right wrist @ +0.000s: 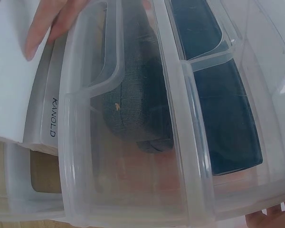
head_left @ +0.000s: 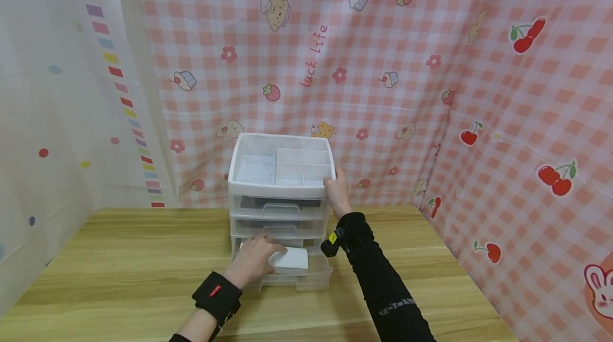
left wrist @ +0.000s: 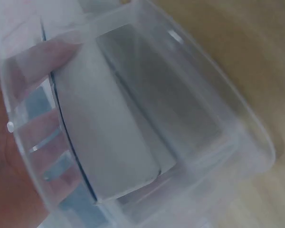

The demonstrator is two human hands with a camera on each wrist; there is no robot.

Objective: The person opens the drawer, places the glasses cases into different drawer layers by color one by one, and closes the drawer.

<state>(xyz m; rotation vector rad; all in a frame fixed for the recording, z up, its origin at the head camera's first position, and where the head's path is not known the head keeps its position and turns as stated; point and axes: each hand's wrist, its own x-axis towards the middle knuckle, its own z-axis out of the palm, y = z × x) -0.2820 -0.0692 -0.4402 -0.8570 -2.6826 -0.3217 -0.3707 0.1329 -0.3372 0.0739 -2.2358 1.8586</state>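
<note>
A white drawer organizer (head_left: 278,191) stands on the table, its bottom clear drawer (head_left: 316,280) pulled out. My left hand (head_left: 255,258) reaches into that drawer and pinches a flat white book-like thing (head_left: 296,258), thumb over its top. In the left wrist view, the fingers show through the drawer's clear wall beside the white thing (left wrist: 99,123). A grey-white item marked "KANOLD" (right wrist: 51,102) lies against it in the right wrist view. My right hand (head_left: 338,193) grips the organizer's upper right corner, thumb at the rim.
The organizer's top tray (head_left: 303,156) has several compartments. Closed drawers above the bottom one hold a dark fabric-like thing (right wrist: 135,85) and a dark blue flat thing (right wrist: 228,118). Wooden table (head_left: 143,262) extends on both sides; a checked curtain (head_left: 297,65) hangs behind.
</note>
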